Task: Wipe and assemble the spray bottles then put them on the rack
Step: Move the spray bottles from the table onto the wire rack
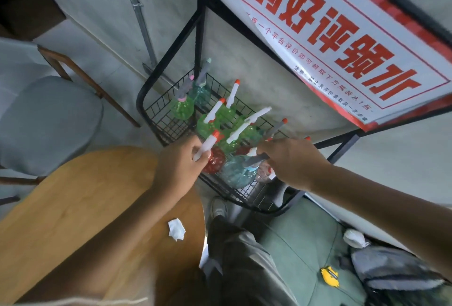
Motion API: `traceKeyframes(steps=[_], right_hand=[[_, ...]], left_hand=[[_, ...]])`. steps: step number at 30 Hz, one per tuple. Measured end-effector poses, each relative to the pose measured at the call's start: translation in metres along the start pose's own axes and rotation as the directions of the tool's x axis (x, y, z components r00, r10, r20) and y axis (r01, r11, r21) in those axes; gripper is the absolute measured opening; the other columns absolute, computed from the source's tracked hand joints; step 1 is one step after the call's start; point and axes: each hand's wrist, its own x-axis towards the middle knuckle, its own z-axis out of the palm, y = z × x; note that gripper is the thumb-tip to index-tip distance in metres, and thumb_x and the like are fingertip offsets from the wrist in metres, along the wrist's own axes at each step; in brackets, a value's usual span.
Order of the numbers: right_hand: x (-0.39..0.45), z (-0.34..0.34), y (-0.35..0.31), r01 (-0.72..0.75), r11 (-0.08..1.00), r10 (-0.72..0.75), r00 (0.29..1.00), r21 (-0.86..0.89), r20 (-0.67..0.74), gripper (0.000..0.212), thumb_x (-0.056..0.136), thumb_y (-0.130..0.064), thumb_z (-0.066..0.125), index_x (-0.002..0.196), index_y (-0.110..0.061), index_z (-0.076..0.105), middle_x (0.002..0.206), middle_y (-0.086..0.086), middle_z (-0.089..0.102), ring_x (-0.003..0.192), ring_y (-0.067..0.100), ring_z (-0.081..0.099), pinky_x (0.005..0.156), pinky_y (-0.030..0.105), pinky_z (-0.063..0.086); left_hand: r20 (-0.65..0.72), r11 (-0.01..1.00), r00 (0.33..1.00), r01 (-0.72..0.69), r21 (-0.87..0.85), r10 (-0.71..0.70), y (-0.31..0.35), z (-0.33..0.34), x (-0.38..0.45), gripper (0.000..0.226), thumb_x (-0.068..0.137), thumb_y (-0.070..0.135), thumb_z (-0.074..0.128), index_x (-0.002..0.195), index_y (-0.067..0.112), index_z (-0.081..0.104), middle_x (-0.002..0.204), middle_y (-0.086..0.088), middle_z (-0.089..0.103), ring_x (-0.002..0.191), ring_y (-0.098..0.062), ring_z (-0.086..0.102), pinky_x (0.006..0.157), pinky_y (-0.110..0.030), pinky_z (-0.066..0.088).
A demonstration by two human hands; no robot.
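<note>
left hand gripping red bottle's sprayer, right hand on blue bottle

Right hand hides the blue bottle's sprayer.

— What carries everything here?

— Two things. A round wooden tabletop at lower left, with a crumpled white wipe lying near its right edge.

— And the bottles?

— They stand in the black wire rack, on its mesh shelf: green spray bottles toward the back, a red one and a pale blue one at the front, packed close together.

— The floor?

— Grey, under the rack.
</note>
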Motion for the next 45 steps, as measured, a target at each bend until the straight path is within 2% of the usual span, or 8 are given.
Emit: traceKeyframes(steps=[4, 11, 16, 19, 26, 31, 42, 45], right_hand=[[-0.031, 0.014, 0.018, 0.002, 0.999, -0.002, 1.000, -0.050, 0.006, 0.028, 0.103, -0.013, 0.053, 0.129, -0.026, 0.058, 0.111, -0.006, 0.073, 0.090, 0.017, 0.068, 0.066, 0.025, 0.039], [-0.053, 0.050, 0.048, 0.066, 0.993, -0.068, 0.998, -0.097, -0.015, 0.050, 0.094, 0.001, 0.056, 0.141, -0.018, 0.056, 0.100, 0.004, 0.074, 0.080, 0.030, 0.068, 0.065, 0.028, 0.036], [-0.053, 0.070, 0.055, 0.138, 0.981, -0.148, 0.986, -0.137, -0.070, 0.050, 0.053, 0.012, 0.087, 0.098, -0.007, 0.075, 0.054, 0.002, 0.063, 0.039, 0.023, 0.055, 0.046, 0.025, 0.041], [-0.049, 0.079, 0.053, 0.177, 0.978, -0.179, 0.984, -0.110, -0.008, 0.036, 0.078, 0.005, 0.078, 0.111, -0.007, 0.072, 0.071, 0.006, 0.073, 0.057, 0.026, 0.069, 0.065, 0.036, 0.061], [-0.034, 0.092, 0.035, 0.235, 0.944, -0.208, 0.969, -0.232, 0.134, 0.025, 0.097, -0.007, 0.065, 0.122, -0.011, 0.062, 0.092, 0.001, 0.062, 0.089, 0.024, 0.069, 0.086, 0.035, 0.059], [-0.029, 0.093, 0.007, 0.242, 0.924, -0.183, 0.959, -0.295, 0.214, 0.030, 0.103, -0.008, 0.056, 0.132, -0.006, 0.058, 0.125, 0.008, 0.064, 0.119, 0.030, 0.060, 0.098, 0.036, 0.049], [-0.031, 0.098, 0.004, 0.027, 0.998, -0.016, 0.982, -0.057, 0.186, 0.027, 0.104, -0.003, 0.049, 0.130, -0.004, 0.057, 0.117, 0.011, 0.066, 0.107, 0.032, 0.065, 0.090, 0.037, 0.051], [-0.027, 0.106, -0.002, 0.051, 0.996, -0.053, 0.998, -0.069, -0.028, 0.021, 0.081, -0.002, 0.078, 0.101, -0.001, 0.071, 0.085, 0.009, 0.069, 0.074, 0.026, 0.070, 0.068, 0.033, 0.057]], left_hand=[[0.001, 0.998, 1.000, 0.024, -0.063, -0.024, 0.015, 0.024, -0.017, 0.022, 0.087, 0.025, 0.082, 0.077, 0.013, 0.065, 0.066, 0.010, 0.058, 0.054, -0.005, 0.053, 0.046, -0.021, 0.040], [0.046, 0.996, 0.999, 0.016, -0.086, -0.012, 0.038, 0.060, -0.040, 0.023, 0.090, 0.025, 0.078, 0.077, 0.019, 0.060, 0.069, 0.012, 0.055, 0.060, -0.005, 0.054, 0.053, -0.023, 0.044], [0.070, 0.997, 0.998, 0.003, -0.081, 0.003, 0.044, 0.081, -0.049, 0.017, 0.090, 0.023, 0.076, 0.081, 0.013, 0.065, 0.073, 0.009, 0.059, 0.065, -0.008, 0.056, 0.056, -0.020, 0.047], [0.091, 0.999, 0.996, -0.002, -0.049, 0.007, 0.042, 0.091, -0.052, 0.018, 0.089, 0.021, 0.079, 0.081, 0.013, 0.065, 0.074, 0.013, 0.054, 0.064, -0.002, 0.050, 0.059, -0.012, 0.037], [0.148, 0.999, 0.989, 0.022, 0.046, -0.029, 0.034, 0.118, -0.051, 0.019, 0.090, 0.025, 0.078, 0.082, 0.014, 0.064, 0.074, 0.010, 0.056, 0.065, -0.007, 0.048, 0.056, -0.011, 0.028], [0.165, 0.999, 0.986, -0.011, 0.034, 0.005, 0.031, 0.134, -0.045, 0.018, 0.089, 0.021, 0.079, 0.084, 0.012, 0.064, 0.079, 0.002, 0.064, 0.073, -0.017, 0.061, 0.063, -0.031, 0.053], [0.182, 0.988, 0.983, -0.052, 0.146, 0.025, 0.018, 0.135, -0.028, 0.019, 0.086, 0.014, 0.080, 0.081, 0.011, 0.062, 0.074, -0.001, 0.062, 0.066, -0.019, 0.059, 0.055, -0.040, 0.055], [0.184, 0.984, 0.981, -0.086, 0.158, 0.056, 0.014, 0.130, -0.025, 0.018, 0.085, 0.013, 0.080, 0.083, 0.011, 0.062, 0.075, 0.000, 0.062, 0.066, -0.018, 0.059, 0.055, -0.037, 0.055]])
